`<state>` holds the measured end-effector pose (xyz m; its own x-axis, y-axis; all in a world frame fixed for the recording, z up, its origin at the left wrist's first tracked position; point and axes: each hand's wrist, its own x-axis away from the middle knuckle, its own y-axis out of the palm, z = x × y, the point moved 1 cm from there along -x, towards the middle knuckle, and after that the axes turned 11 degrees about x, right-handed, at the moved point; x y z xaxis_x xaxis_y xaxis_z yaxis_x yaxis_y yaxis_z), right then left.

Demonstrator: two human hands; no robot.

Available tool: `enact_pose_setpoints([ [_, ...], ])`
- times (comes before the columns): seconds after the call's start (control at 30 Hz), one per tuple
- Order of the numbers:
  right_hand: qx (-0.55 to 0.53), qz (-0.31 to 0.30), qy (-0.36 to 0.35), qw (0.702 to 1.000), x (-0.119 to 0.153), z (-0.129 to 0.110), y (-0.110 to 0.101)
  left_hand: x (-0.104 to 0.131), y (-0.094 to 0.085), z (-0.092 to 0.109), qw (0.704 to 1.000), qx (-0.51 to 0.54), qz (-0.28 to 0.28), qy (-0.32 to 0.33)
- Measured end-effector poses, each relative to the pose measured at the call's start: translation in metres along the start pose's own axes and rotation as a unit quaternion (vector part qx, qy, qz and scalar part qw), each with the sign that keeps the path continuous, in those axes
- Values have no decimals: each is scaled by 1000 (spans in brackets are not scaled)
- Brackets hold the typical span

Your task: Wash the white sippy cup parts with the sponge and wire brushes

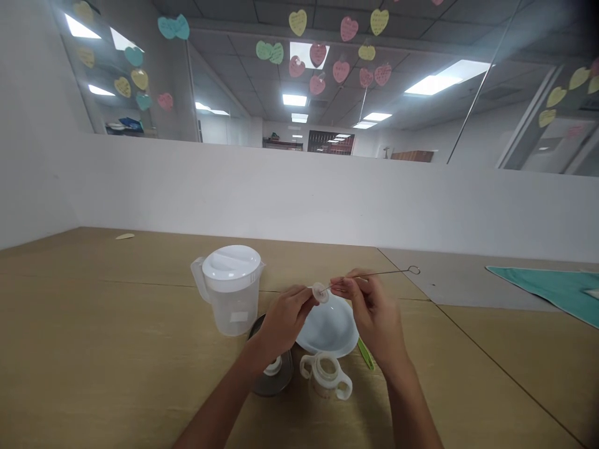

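My left hand [286,318] pinches a small round translucent piece [321,292] above a white bowl [330,327]. A thin wire tool [386,272] with a loop at its far end is in my right hand [374,315], its other end at the middle of the round piece. Below the hands stands an open bottle with two white handles [326,371]. Partly hidden by my left forearm, a dark tray [276,381] holds a small white part.
A lidded translucent pitcher [234,293] stands left of the bowl. Right of the bowl lies a green-handled item [365,354]. A teal cloth [547,288] lies at the far right, and a pale flat piece [125,236] at the back left. A white wall rises behind the table.
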<state>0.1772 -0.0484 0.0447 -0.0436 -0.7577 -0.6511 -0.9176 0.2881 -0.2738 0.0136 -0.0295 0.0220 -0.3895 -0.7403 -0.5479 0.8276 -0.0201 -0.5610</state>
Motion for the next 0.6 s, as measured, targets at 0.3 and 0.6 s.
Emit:
enact_pose_setpoints([
  [0.3,-16,-73,-28,997,5,-9,0,-1,6,-1,1000,-20,-16,9],
  [0.6,25,-69,-25,997,-1,-4,-16,1,4,4,1000,2,-12,10],
])
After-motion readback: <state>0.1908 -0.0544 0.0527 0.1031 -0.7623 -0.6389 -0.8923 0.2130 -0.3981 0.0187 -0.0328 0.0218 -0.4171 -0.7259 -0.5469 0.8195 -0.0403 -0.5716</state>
